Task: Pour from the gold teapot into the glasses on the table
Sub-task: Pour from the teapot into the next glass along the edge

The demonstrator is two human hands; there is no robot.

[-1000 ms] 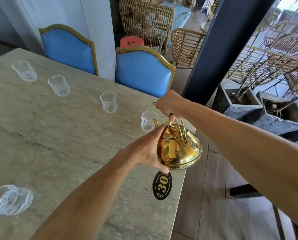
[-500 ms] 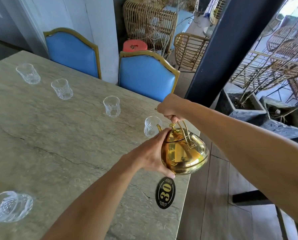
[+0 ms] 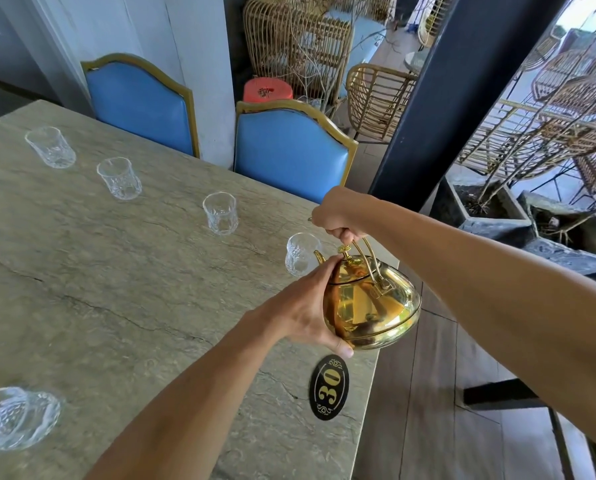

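Note:
The gold teapot (image 3: 372, 306) hangs tilted above the table's right edge, its spout at the rim of the nearest clear glass (image 3: 300, 254). My right hand (image 3: 338, 214) grips the teapot's wire handle from above. My left hand (image 3: 307, 310) is pressed against the pot's left side, fingertips on the lid and thumb under the base. Three more clear glasses (image 3: 220, 213) (image 3: 119, 178) (image 3: 51, 147) stand in a row toward the far left. Another glass (image 3: 12, 420) sits at the near left edge.
The grey stone table (image 3: 116, 289) carries a black oval "30" plaque (image 3: 328, 386) near its right edge. Two blue chairs (image 3: 289, 154) (image 3: 140, 102) stand behind it. A dark pillar (image 3: 445, 98), stone planters (image 3: 487, 209) and rattan chairs lie to the right.
Both hands and the teapot have barely moved relative to the nearest glass. The view has drifted slightly, so everything sits a little lower and to the right.

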